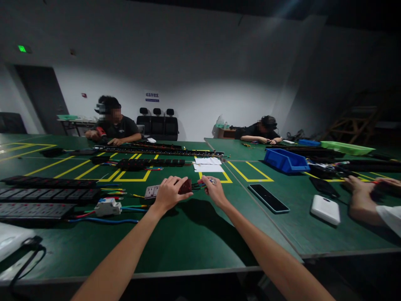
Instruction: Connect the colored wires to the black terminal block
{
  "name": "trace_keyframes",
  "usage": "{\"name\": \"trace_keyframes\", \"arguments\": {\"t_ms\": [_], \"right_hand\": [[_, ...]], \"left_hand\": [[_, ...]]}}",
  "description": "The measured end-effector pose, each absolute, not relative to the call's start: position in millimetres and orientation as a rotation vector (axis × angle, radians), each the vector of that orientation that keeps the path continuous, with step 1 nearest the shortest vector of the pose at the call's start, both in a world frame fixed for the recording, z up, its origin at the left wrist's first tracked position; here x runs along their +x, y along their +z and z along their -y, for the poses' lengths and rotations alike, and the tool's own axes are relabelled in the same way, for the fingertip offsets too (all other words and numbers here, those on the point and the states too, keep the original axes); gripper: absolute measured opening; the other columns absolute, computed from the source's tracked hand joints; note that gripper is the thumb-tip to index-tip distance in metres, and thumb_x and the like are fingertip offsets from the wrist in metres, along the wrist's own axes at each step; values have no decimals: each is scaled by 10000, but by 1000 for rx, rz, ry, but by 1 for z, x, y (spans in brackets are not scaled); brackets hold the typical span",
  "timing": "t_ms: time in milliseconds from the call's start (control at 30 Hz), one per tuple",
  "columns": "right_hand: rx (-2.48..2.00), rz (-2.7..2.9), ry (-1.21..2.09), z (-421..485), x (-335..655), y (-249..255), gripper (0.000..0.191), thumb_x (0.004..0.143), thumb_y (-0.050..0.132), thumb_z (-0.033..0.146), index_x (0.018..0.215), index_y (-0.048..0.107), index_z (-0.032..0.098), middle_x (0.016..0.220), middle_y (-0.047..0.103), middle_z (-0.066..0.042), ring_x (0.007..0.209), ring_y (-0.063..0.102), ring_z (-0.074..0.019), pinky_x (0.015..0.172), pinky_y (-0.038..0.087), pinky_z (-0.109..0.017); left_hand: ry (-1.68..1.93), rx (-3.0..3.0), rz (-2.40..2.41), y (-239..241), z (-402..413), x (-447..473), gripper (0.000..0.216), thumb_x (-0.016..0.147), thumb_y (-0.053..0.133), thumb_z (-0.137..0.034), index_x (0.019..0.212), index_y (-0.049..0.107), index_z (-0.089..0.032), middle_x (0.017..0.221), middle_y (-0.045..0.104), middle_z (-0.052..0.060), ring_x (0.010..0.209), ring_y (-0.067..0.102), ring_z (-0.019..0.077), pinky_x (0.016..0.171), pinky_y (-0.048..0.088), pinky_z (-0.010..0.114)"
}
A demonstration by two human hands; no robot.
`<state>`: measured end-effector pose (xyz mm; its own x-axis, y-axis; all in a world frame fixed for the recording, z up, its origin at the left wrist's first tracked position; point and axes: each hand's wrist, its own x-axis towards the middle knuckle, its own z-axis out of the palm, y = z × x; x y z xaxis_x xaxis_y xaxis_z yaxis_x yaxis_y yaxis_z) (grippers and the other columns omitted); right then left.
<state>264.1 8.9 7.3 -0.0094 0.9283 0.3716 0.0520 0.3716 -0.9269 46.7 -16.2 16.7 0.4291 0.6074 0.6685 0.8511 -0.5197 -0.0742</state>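
Observation:
My left hand (169,193) is closed around a small dark red socket module (185,186), held just above the green table (175,238). My right hand (213,189) pinches something small with coloured wire ends beside that module; I cannot make out what it is. A white socket face (152,191) lies on the table just left of my left hand. Coloured wires (115,192) and a white circuit breaker (107,206) lie further left.
Black power strips (37,196) are stacked at the left. A phone (268,197) and a white power bank (326,209) lie to the right, near a co-worker's hand (360,196). A blue bin (285,160), white papers (208,164) and two seated people are further back.

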Motion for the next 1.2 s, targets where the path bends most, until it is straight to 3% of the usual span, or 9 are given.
{"name": "trace_keyframes", "arguments": {"t_ms": [267, 400, 533, 700, 967, 1200], "right_hand": [[-973, 1471, 813, -8, 266, 11, 463, 849, 578, 564, 826, 754, 137, 714, 690, -65, 472, 482, -113, 443, 363, -239], [-1020, 1483, 807, -11, 269, 13, 502, 841, 573, 580, 760, 757, 120, 490, 526, -3, 442, 420, -103, 435, 300, -226], [-1065, 1419, 992, -12, 269, 13, 524, 842, 567, 611, 842, 746, 118, 392, 406, 51, 360, 331, -82, 385, 239, -215], [-1099, 1274, 1135, -15, 276, 14, 465, 857, 578, 569, 895, 730, 131, 380, 402, 66, 319, 298, -67, 338, 209, -194], [-1029, 873, 1464, -24, 286, 18, 223, 869, 610, 358, 794, 631, 148, 403, 348, 94, 328, 227, -38, 326, 172, -161], [-854, 954, 1447, -22, 285, 21, 275, 702, 778, 349, 847, 632, 166, 496, 427, 89, 396, 339, -53, 357, 259, -179]], "left_hand": [[-825, -2301, 1255, 18, 17, 46, 712, 890, 449, -732, 1310, 609, -181, 1077, 675, 116, 962, 590, 269, 824, 430, 397], [-812, -2323, 1308, 19, 18, 48, 703, 897, 449, -724, 1326, 593, -187, 1093, 662, 114, 996, 580, 271, 849, 425, 400], [-788, -2368, 1327, 22, 21, 51, 683, 911, 451, -702, 1374, 551, -209, 1134, 646, 107, 1027, 567, 270, 874, 414, 400], [-781, -2356, 1341, 29, 24, 48, 626, 928, 510, -586, 1434, 491, -219, 1207, 613, 114, 1105, 545, 287, 942, 397, 428], [-669, -2364, 1395, 24, 18, 43, 591, 890, 630, -387, 1441, 476, -234, 1267, 585, 107, 1166, 522, 281, 965, 405, 413], [-673, -2289, 1510, 16, 13, 41, 506, 905, 582, -240, 1407, 516, -226, 1201, 630, 101, 1115, 564, 267, 923, 439, 400]]}}
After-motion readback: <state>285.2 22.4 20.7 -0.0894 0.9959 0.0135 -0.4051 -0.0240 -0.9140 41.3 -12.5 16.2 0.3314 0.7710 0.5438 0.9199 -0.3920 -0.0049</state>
